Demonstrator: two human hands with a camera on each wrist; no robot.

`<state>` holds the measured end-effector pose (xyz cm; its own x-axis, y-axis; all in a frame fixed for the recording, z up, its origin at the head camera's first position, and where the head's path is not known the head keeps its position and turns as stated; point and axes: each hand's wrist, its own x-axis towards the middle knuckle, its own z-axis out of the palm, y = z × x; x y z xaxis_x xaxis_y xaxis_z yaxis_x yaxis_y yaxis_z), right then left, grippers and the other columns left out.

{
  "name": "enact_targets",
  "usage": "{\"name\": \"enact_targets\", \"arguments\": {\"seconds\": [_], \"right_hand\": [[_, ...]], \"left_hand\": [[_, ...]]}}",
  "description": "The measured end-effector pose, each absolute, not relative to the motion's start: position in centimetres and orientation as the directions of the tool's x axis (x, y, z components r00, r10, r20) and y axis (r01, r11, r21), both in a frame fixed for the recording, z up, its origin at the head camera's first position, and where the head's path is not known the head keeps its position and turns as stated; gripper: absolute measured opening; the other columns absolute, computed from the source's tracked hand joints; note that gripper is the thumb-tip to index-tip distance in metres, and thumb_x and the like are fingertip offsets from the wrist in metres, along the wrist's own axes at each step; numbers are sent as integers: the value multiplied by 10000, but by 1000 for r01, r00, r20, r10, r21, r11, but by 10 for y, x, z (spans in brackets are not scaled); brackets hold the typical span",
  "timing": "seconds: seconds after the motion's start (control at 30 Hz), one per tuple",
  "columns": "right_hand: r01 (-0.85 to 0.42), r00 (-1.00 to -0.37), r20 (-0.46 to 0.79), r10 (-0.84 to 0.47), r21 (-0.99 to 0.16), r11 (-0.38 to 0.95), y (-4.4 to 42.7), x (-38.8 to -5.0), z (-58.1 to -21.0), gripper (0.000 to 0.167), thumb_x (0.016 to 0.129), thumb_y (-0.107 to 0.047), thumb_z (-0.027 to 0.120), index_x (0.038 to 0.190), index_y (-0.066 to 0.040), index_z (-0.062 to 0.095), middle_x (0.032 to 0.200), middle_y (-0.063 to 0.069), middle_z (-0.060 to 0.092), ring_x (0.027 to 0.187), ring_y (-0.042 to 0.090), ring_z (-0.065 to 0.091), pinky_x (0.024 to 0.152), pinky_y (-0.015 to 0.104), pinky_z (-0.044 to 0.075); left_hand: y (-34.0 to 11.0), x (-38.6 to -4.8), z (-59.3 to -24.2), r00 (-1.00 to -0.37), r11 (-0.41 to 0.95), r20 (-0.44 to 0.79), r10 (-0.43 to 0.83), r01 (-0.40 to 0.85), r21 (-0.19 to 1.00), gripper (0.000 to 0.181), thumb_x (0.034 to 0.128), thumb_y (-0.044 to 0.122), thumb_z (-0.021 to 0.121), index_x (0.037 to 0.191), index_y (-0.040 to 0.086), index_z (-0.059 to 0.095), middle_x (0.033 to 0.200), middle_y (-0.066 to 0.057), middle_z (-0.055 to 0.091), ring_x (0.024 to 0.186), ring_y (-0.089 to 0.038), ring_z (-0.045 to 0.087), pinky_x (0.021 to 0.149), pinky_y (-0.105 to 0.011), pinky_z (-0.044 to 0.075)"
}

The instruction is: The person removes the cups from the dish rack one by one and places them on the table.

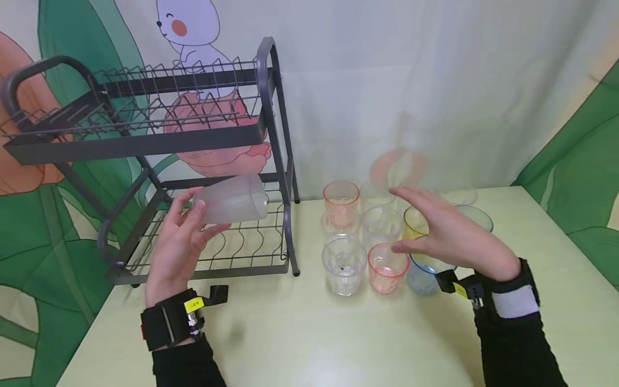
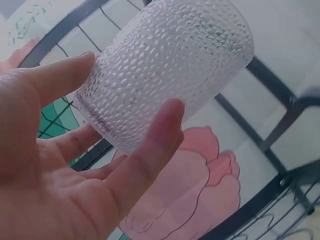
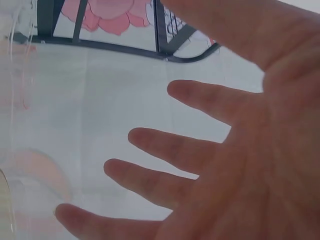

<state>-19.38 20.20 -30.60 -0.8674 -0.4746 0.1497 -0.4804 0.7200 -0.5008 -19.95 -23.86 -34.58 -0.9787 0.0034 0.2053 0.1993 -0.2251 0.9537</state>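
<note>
My left hand (image 1: 176,244) grips a clear cup (image 1: 234,200) at one end, between thumb and fingers. The cup lies nearly sideways in the air, over the lower tier of a dark metal dish rack (image 1: 193,144). Its pebbled wall shows close up in the left wrist view, where the fingers (image 2: 145,155) curl along it. Above the right part of a group of glasses, my right hand (image 1: 452,231) spreads its fingers and holds nothing. A red-rimmed glass (image 1: 388,271) is near its thumb, and a blue glass (image 1: 424,277) is partly hidden below the palm.
Beside the rack, several glasses stand on the pale table (image 1: 300,333), among them a clear glass (image 1: 344,266) and another red-rimmed glass (image 1: 341,196). A yellow-rimmed glass (image 1: 411,217) is partly covered by the right hand. A printed curtain (image 1: 348,97) hangs behind.
</note>
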Motion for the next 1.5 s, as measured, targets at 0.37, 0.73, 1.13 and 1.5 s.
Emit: {"name": "enact_targets", "arguments": {"seconds": [0.37, 0.73, 1.13, 1.5], "right_hand": [[-589, -800, 233, -553, -479, 650, 180, -191, -311, 991, 760, -458, 824, 1540, -177, 282, 1512, 68, 361, 1322, 268, 433, 1042, 483, 402], [-719, -685, 354, -636, -471, 512, 157, -190, -314, 1047, 780, -369, 835, 1574, -183, 179, 1559, 78, 274, 1407, 257, 306, 1076, 480, 366], [-828, -558, 572, -601, -428, 361, 148, -190, -313, 982, 712, -144, 894, 1522, -123, 339, 1542, 96, 305, 1328, 297, 412, 872, 402, 547], [-834, -540, 631, -557, -489, 255, 150, -189, -313, 889, 693, 35, 858, 1453, -37, 402, 1456, 133, 398, 1245, 285, 472, 810, 360, 569]], "left_hand": [[-192, -190, -343, -976, -281, 182, 118, 143, 949, 445, 1019, 241, 542, 1427, 162, 383, 1429, -153, 358, 1203, -332, 502, 903, -375, 532], [-145, -191, -340, -963, -269, 161, 217, 99, 958, 450, 992, 206, 602, 1400, 133, 427, 1338, -168, 458, 1163, -344, 518, 860, -398, 552], [-114, -192, -337, -936, -266, 162, 312, 77, 961, 435, 999, 242, 590, 1399, 146, 447, 1367, -161, 447, 1209, -368, 497, 888, -447, 537], [-103, -190, -335, -928, -251, 148, 343, 61, 966, 430, 1011, 294, 562, 1396, 170, 414, 1393, -147, 444, 1219, -365, 510, 922, -467, 514]]}}
